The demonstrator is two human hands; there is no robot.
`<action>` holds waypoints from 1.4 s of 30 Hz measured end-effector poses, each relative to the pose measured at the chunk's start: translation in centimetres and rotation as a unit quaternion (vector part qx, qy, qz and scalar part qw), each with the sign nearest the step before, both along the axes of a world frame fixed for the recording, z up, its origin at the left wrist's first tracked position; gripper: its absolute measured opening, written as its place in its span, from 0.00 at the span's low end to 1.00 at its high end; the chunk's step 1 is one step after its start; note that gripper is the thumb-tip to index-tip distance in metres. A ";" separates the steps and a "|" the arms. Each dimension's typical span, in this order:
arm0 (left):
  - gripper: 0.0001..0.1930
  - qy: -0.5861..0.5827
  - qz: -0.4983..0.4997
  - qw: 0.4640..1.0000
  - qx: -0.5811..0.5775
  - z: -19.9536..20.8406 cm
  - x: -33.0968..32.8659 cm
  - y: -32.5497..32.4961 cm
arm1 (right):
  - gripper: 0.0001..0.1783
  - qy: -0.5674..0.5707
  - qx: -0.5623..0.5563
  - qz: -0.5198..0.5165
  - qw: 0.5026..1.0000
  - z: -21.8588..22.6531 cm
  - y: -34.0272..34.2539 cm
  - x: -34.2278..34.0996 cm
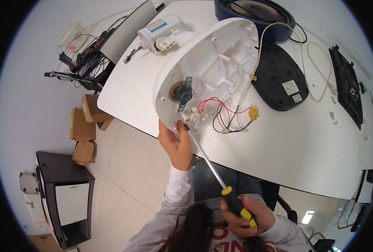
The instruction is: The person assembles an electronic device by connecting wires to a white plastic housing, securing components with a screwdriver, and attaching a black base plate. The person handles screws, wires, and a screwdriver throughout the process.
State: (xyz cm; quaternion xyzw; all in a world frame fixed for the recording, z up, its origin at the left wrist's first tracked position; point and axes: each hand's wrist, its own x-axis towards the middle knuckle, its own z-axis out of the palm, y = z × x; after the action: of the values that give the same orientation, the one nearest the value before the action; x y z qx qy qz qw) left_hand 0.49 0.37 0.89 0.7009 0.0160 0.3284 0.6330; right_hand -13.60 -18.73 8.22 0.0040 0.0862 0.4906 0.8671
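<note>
A white plastic housing lies open side up on the white table, its inside ribs showing. My left hand grips its near rim, thumb inside the edge. My right hand is closed around the black and yellow handle of a long screwdriver. The screwdriver slants up to the housing, its dark tip against the inside close to my left thumb; the screw there, if any, is too small to tell. Inside the housing sits a dark metal bracket. Red and black wires run to a small yellow round part.
Right of the housing lies a black base cover, with loose screws farther right. A cream cable crosses there. Behind stand a white cylindrical part and a round blue-rimmed object. Cardboard boxes sit left on the floor.
</note>
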 end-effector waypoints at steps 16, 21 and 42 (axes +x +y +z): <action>0.20 0.025 -0.012 0.999 -0.028 0.6 -0.6 -0.6 | 0.22 -0.432 -0.888 -0.076 0.136 1.8 -11.6 0.8; 0.19 0.015 -0.002 0.999 -0.040 0.8 -0.7 -1.0 | 0.22 -0.453 -0.882 -0.030 0.128 1.6 -13.9 1.1; 0.16 0.008 0.030 0.999 -0.014 -0.4 -1.2 -0.4 | 0.13 -0.736 -0.671 -0.054 0.075 1.7 -8.4 23.4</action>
State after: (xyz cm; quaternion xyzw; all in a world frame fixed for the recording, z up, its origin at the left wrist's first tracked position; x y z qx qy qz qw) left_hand -0.68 -0.04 0.45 0.6936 0.0464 0.3417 0.6324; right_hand 9.85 -27.18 9.88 -0.9376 -0.3030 -0.0646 0.1577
